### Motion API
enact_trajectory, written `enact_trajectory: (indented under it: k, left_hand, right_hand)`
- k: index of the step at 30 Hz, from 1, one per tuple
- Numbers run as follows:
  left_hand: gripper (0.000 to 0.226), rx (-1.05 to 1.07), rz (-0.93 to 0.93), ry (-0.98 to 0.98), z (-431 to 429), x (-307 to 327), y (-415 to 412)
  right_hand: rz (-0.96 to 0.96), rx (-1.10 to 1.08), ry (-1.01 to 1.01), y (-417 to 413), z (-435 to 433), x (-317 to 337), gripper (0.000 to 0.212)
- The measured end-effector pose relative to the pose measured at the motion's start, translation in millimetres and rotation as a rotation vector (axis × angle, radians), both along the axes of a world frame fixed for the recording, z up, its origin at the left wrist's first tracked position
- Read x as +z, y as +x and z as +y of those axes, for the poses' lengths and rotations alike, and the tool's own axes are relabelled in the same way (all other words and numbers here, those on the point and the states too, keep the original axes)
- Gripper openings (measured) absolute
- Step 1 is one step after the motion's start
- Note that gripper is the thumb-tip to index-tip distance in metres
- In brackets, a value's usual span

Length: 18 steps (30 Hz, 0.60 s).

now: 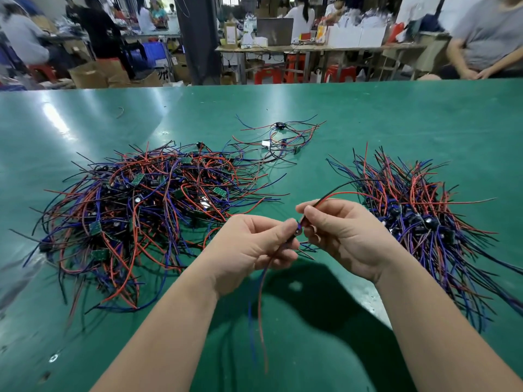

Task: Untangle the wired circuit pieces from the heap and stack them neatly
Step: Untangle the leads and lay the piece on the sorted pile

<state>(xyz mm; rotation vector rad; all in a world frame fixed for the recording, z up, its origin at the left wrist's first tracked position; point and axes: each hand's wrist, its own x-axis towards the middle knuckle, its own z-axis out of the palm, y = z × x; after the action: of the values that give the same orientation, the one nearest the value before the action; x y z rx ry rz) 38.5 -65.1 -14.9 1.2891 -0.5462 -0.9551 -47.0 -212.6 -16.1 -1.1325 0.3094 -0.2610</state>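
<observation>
A tangled heap (pixel 141 216) of small green circuit boards with red, blue and black wires lies on the left of the green table (pixel 396 131). On the right sits a stack of pieces (pixel 418 222) with their wires fanned outward. Between them, above the table, I hold one wired circuit piece (pixel 297 232). My left hand (pixel 254 247) pinches its red and blue wires, which hang down toward me. My right hand (pixel 342 233) pinches its red and black wires, which arc up to the right. The piece's board is mostly hidden between my fingers.
A small loose cluster of wired pieces (pixel 283 137) lies further back in the middle. A stray bit of wire (pixel 121 112) lies at the far left. A seated person (pixel 486 41) is at the table's far right edge; other people work at benches behind.
</observation>
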Motion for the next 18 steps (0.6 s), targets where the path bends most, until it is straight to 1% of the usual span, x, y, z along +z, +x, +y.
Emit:
enact_trajectory:
  k: [2,4,7,10,13,15,17,18]
  left_hand:
    - [0.021,0.047,-0.052,0.046,-2,-3,-1]
    - [0.017,0.057,-0.056,0.079,-3,-4,-2]
    - [0.015,0.062,-0.036,0.077,-3,-3,0]
    - [0.018,0.059,-0.020,0.063,-2,0,1]
    - [0.019,0.035,-0.017,0.059,-2,0,0]
    - [0.020,0.042,-0.013,0.054,-2,1,0]
    - [0.019,0.057,-0.013,0.054,-2,1,2]
    - [0.019,0.066,-0.013,0.054,-1,1,2]
  right_hand:
    - [0.031,-0.052,-0.064,1,-2,-2,0.018]
    - [0.018,-0.136,-0.059,0,-7,0,0.019]
    - [-0.043,-0.326,-0.012,-3,-22,5,0.008]
    - [-0.126,-0.451,0.003,-5,-32,6,0.011]
    - [-0.234,-0.492,0.035,-6,-33,5,0.012]
    - [-0.270,-0.502,0.054,-7,-34,6,0.008]
    - [-0.286,-0.489,0.120,-8,-35,8,0.004]
    - [-0.294,-0.480,0.165,-8,-35,8,0.008]
